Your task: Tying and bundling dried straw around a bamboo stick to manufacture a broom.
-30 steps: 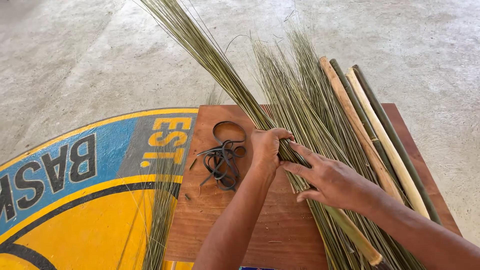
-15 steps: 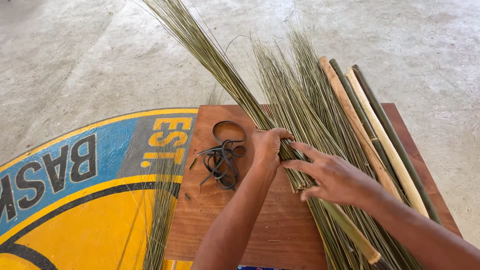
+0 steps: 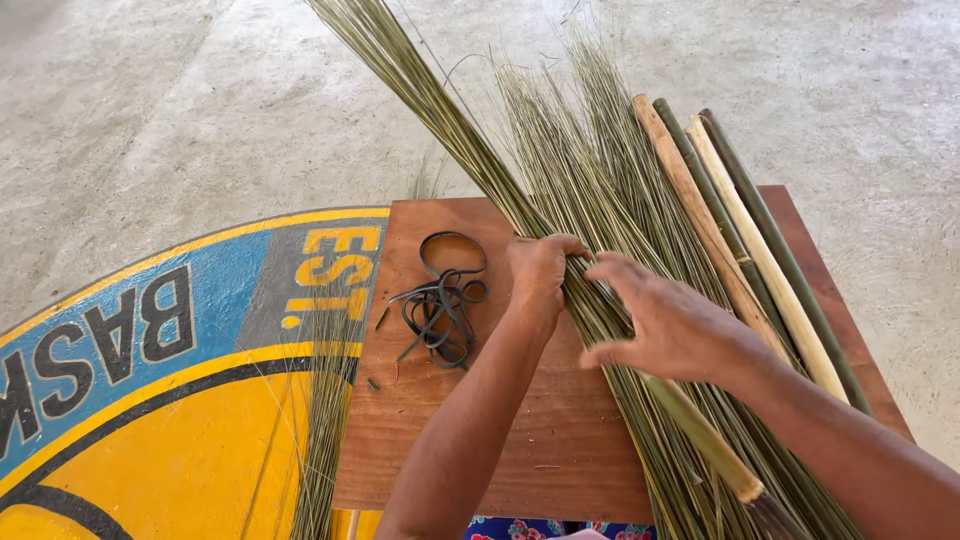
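1. While the left hand (image 3: 540, 272) is clamped around a bundle of thin green stalks (image 3: 455, 120), that bundle lies slantwise across the brown tabletop (image 3: 480, 440), its far end reaching out past the back edge over the concrete floor (image 3: 150, 130).
2. Just to the right, the right hand (image 3: 675, 325) rests on the same stalks with its fingers spread and loose, its grip open, pressing rather than clasping.
3. Beside the bundle on the right lies a wider heap of loose stalks (image 3: 590, 150), and further right a row of bamboo poles (image 3: 740, 230), side by side and touching.
4. Left of the left hand, a tangle of black bands (image 3: 440, 305) sits on the wood, near but not touching the wrist.
5. A few stray stalks (image 3: 325, 440) hang off the left edge over the painted floor emblem (image 3: 150, 400).
6. To my eye the risk is slippage: held by one hand only, the stalks could fan apart or slide into the loose heap if that hold slackens.
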